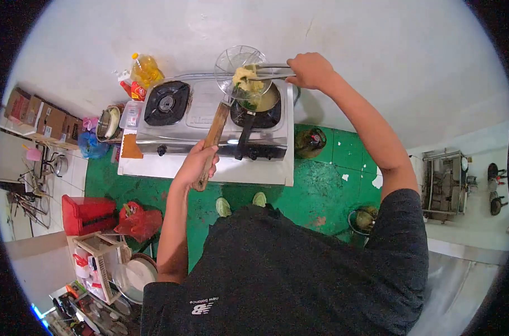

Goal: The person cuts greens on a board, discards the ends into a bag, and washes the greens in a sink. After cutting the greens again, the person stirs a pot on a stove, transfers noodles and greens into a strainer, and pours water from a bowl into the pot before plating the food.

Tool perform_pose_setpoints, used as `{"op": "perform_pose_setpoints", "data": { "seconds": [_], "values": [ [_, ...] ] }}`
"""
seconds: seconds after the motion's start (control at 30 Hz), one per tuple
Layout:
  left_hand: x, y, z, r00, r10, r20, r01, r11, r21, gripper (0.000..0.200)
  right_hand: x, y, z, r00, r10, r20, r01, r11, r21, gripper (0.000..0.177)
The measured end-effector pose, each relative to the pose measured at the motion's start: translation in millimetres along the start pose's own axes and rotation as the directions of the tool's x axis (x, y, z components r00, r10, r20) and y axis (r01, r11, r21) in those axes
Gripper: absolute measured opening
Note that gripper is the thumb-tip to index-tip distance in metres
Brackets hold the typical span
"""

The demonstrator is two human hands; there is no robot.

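My left hand (200, 162) is wrapped around the wooden handle (215, 131) of a wire strainer (232, 63). The strainer's basket is held above the right burner, partly over a small pan (270, 99) with pale yellowish liquid in it. Pale yellow food (244, 78) sits in or over the mesh, and some green pieces (248, 104) show near the pan's edge. My right hand (312, 71) grips metal tongs (274, 71) from the right, their tips at the yellow food. Whether the tips pinch the food is hard to make out.
The two-burner gas stove (204, 117) stands on a white table against the wall. Its left burner (166, 103) holds no pan. An oil bottle (146, 70) and a metal pot (108, 123) stand to the left. A gas cylinder (310, 142) is on the green floor at right.
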State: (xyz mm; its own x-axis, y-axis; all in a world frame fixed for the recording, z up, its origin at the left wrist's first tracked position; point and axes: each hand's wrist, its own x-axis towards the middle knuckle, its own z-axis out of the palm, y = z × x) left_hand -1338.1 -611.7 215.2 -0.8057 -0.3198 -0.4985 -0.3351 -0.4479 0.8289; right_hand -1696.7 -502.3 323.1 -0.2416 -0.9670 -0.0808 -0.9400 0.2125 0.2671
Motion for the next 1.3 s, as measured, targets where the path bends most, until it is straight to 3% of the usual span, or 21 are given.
{"op": "perform_pose_setpoints", "data": {
  "seconds": [0.27, 0.37, 0.43, 0.57, 0.63, 0.8, 0.97, 1.1, 1.2, 1.27, 1.3],
  "values": [
    [9.8, -12.0, -4.3, 1.000, 0.012, -0.020, -0.012, 1.000, -0.004, 0.015, -14.6, 19.9, -10.6, 0.999, 0.011, -0.039, -0.013, 0.999, -0.041, 0.045],
    [8.2, -7.9, -0.1, 0.999, -0.004, -0.037, 0.004, 1.000, -0.004, 0.015, -27.7, 29.1, -5.1, 0.998, 0.059, -0.027, -0.058, 0.998, 0.023, 0.049],
    [6.5, -3.3, 3.3, 0.999, -0.001, -0.042, 0.000, 1.000, -0.014, 0.015, -38.4, 35.7, -3.8, 0.984, 0.156, 0.081, -0.170, 0.965, 0.198, 0.055],
    [6.6, 4.1, 4.6, 0.999, 0.040, -0.028, -0.039, 0.999, 0.014, 0.016, -60.4, 50.4, 11.9, 0.978, 0.158, 0.135, -0.194, 0.927, 0.320, 0.056],
    [4.2, 13.1, 7.6, 0.998, 0.033, -0.059, -0.032, 0.999, 0.028, 0.015, -65.1, 49.3, 14.0, 0.924, 0.150, 0.352, -0.259, 0.922, 0.288, 0.057],
    [4.4, 23.0, 9.0, 0.997, 0.031, -0.075, -0.029, 0.999, 0.037, 0.014, -55.6, 22.7, 47.9, 0.935, 0.160, 0.317, -0.261, 0.914, 0.310, 0.055],
    [3.5, 26.4, 10.8, 0.998, 0.029, -0.059, -0.027, 0.999, 0.031, 0.015, -27.1, 16.9, 113.9, 0.977, 0.069, 0.200, -0.149, 0.894, 0.422, 0.052],
    [7.0, 22.2, 7.6, 0.999, 0.034, -0.027, -0.033, 0.999, 0.025, 0.014, -40.2, 22.9, 99.0, 0.970, 0.083, 0.229, -0.171, 0.902, 0.396, 0.048],
    [10.0, 18.3, 7.7, 0.998, 0.005, -0.067, -0.003, 1.000, 0.019, 0.015, -55.7, 34.2, 57.7, 0.989, 0.083, 0.126, -0.127, 0.907, 0.401, 0.043],
    [13.2, 13.6, 6.1, 0.997, 0.034, -0.064, -0.032, 0.999, 0.035, 0.015, -60.3, 42.1, 18.4, 0.948, 0.075, 0.309, -0.199, 0.898, 0.392, 0.040],
    [14.1, 12.6, 5.7, 0.997, 0.036, -0.061, -0.034, 0.999, 0.033, 0.015, -60.6, 49.8, 21.9, 0.948, 0.077, 0.309, -0.200, 0.899, 0.389, 0.040]
  ]
}}
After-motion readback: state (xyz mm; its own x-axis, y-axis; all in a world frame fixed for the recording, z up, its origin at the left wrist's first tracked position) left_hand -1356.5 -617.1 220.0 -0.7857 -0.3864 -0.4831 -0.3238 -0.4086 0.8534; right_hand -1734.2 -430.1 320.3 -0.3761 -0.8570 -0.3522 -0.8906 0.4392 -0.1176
